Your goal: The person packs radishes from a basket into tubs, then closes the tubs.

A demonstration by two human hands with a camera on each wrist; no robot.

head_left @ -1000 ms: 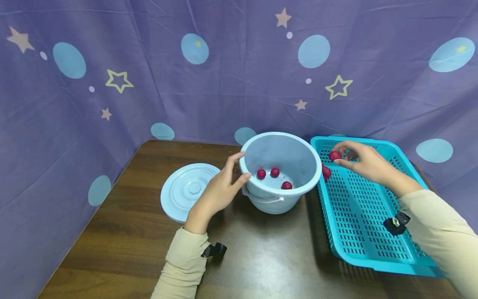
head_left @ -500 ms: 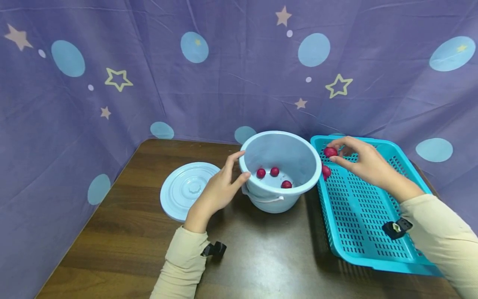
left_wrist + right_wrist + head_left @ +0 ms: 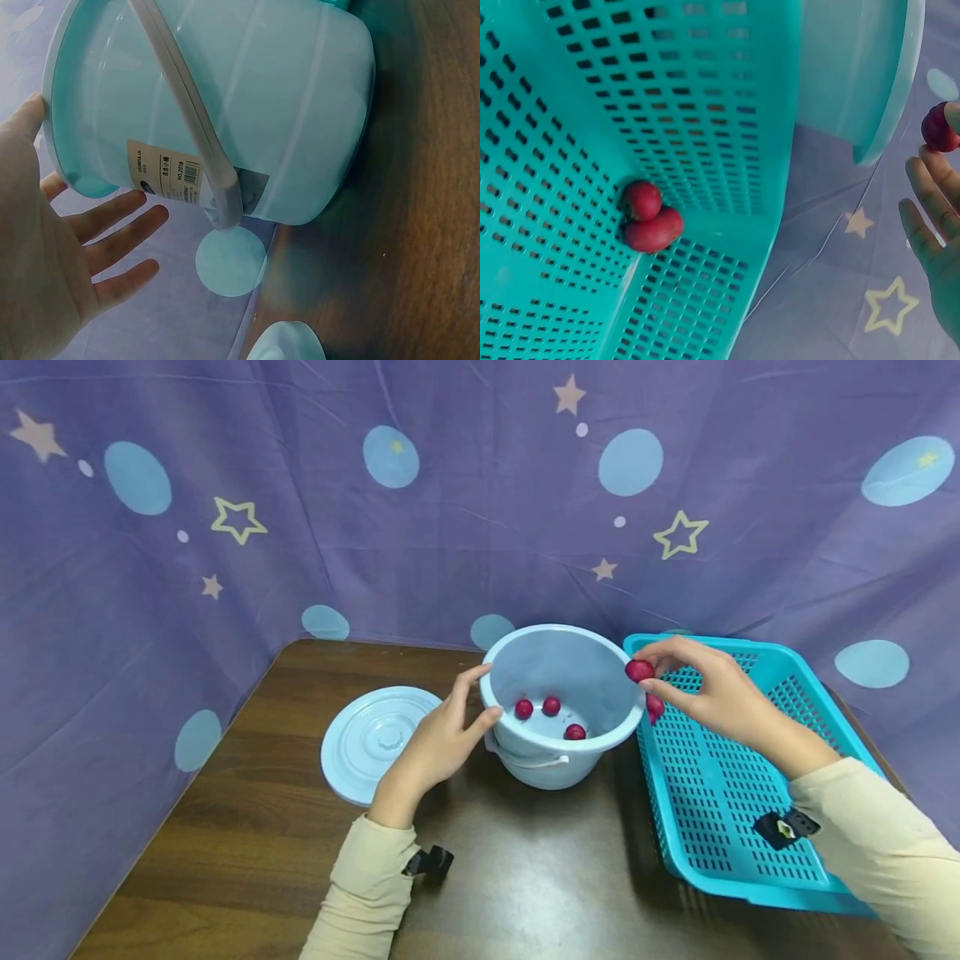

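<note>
My right hand (image 3: 707,687) pinches a red radish (image 3: 640,671) between thumb and fingers, at the right rim of the light-blue bucket (image 3: 537,767). In the right wrist view the held radish (image 3: 939,127) is partly cut off by the frame edge. My left hand (image 3: 442,733) touches the bucket's left rim with thumb and forefinger. In the left wrist view the other fingers (image 3: 124,247) extend beside the bucket wall. Inside the bucket lie three red radishes (image 3: 551,706). Two more radishes (image 3: 654,229) rest in a corner of the turquoise basket (image 3: 738,793).
A round light-blue lid (image 3: 367,739) lies on the wooden table (image 3: 247,827), left of the bucket. The bucket's handle (image 3: 184,97) hangs down its side. Behind the table hangs a purple curtain (image 3: 450,527) with stars and dots.
My right hand has moved left with the radish, from above the basket to the bucket's right rim. My left hand has stayed at the bucket's rim.
</note>
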